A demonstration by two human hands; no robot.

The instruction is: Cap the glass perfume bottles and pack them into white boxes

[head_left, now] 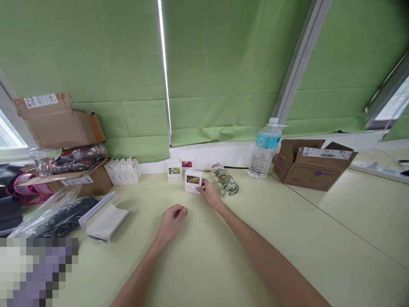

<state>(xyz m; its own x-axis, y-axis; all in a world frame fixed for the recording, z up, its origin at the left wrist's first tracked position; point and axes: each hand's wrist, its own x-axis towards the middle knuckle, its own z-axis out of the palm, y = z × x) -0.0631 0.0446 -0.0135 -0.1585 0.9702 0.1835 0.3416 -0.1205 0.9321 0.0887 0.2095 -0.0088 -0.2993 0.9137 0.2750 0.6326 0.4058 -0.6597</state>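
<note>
My right hand (209,192) grips the right edge of a small white picture box (193,181), which stands on the pale green table (204,273). Behind it stand two similar boxes, one with a white flower picture (174,171) and one with a pink picture (187,164). A row of round glass-topped tins (224,180) lies just right of my right hand. My left hand (172,222) rests nearer me with its fingers curled, holding nothing and touching nothing but the table.
A water bottle (264,150) and an open cardboard box (311,165) stand to the right. On the left are a white divided carton (123,171), a white folded card sleeve (105,217), a plastic bag of dark items (60,219) and flattened cardboard (57,121). Green blinds cover the wall.
</note>
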